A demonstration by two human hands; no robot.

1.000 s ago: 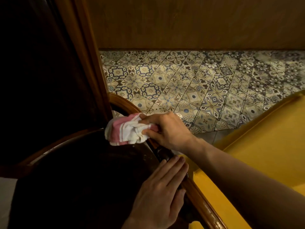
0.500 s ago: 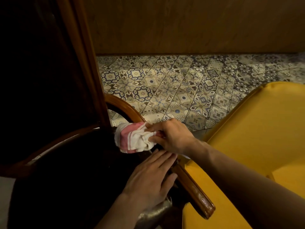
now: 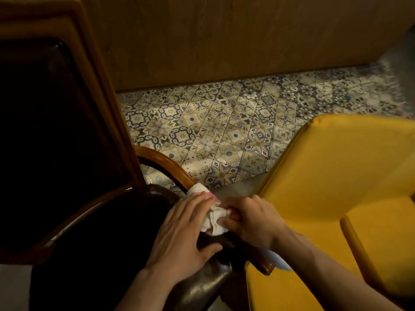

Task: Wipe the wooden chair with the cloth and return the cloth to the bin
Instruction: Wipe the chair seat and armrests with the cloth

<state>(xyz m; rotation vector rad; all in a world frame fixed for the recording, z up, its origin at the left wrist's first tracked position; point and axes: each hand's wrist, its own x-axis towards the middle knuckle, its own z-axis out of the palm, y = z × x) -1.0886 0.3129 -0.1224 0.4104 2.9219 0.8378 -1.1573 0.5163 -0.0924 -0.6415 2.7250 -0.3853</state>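
Right hand (image 3: 251,221), fingers curled, pinches the bunched cloth (image 3: 214,218) against the chair (image 3: 166,162) arm rail. Left hand (image 3: 184,239), fingers spread and flat, rests on the dark seat edge, fingertips touching the cloth. The rail runs from 11 toward 5 o'clock. A yellow seat (image 3: 336,176) crowds the 3 o'clock side; tiled floor (image 3: 224,122) lies open at 12.

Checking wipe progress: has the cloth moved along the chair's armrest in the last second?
Yes. The cloth, in the right hand, has slid down the curved wooden armrest, away from the backrest post, toward the person.
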